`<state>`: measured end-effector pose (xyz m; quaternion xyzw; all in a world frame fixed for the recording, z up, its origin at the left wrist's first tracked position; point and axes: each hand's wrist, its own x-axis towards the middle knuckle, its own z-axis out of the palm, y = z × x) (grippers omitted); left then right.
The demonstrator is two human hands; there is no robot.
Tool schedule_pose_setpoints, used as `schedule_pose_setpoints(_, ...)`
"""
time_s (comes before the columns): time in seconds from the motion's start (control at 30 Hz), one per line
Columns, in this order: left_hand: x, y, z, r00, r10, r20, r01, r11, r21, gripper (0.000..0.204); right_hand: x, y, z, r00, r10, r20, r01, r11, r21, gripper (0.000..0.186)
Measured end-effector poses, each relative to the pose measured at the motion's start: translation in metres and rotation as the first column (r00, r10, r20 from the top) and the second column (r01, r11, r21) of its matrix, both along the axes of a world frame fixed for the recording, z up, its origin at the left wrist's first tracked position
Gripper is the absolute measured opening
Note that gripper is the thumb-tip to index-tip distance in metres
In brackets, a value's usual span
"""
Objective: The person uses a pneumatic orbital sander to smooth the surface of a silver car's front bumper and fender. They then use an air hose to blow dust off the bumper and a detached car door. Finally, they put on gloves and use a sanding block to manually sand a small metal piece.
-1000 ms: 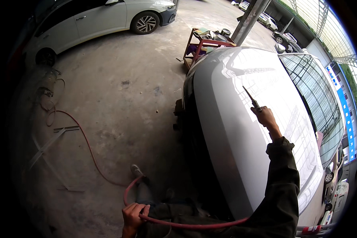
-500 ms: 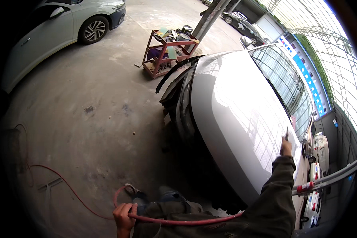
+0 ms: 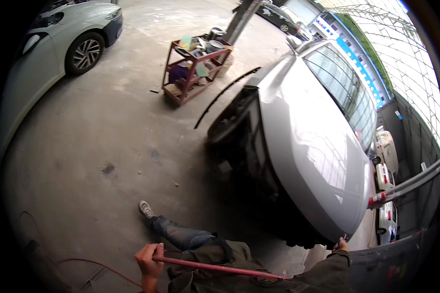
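My left hand is closed round a red air hose, which stretches across my body toward my right arm. My right hand is at the near right corner of the silver car hood. Its fingers are closed round a small tool with a thin tip, which looks like an air blow gun; most of it is hidden in the hand. The hood is shiny with bright reflections. The car's front below it is stripped and dark, without a bumper cover.
A red-brown metal cart loaded with cans and supplies stands beyond the car's front. A white car is at the far left. More hose lies on the floor at lower left. A red cylinder sits by a rail at right.
My right hand has come down from the hood's far right edge to its near corner. My left hand still grips the hose. The view has shifted, and one leg is now stretched out left.
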<state>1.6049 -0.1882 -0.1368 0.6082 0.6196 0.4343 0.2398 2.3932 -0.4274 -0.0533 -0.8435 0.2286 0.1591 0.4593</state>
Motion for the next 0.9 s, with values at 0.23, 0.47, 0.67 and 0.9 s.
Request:
schedule_pose_setpoints(0.23, -0.155, 0.113, 0.042, 0.995, 0.096, -0.024, -0.093, 0.991, 0.099, 0.017, -0.101, 0.396, 0.002, 0.818, 0.537, 0.206, -0.552, 0.833, 0.020, 0.047)
schedule_pose_setpoints(0.47, -0.314, 0.133, 0.049, 0.861, 0.500, -0.094, -0.488, 0.864, 0.126, 0.020, -0.446, 0.902, -0.080, -0.046, 0.997, 0.059, -0.933, -0.022, -0.358, 0.052)
schedule_pose_setpoints(0.67, -0.412, 0.135, 0.022, 0.581, 0.802, -0.139, -0.800, 0.594, 0.083, 0.020, -1.047, 0.862, -0.155, -0.797, 0.572, -0.192, -0.548, -0.819, -0.169, 0.038)
schedule_pose_setpoints(0.9, -0.507, 0.133, -0.027, 0.340, 0.931, -0.133, -0.936, 0.321, -0.140, 0.017, -1.360, 0.691, -0.135, -0.903, -0.428, -0.028, 0.415, -0.889, 0.194, 0.039)
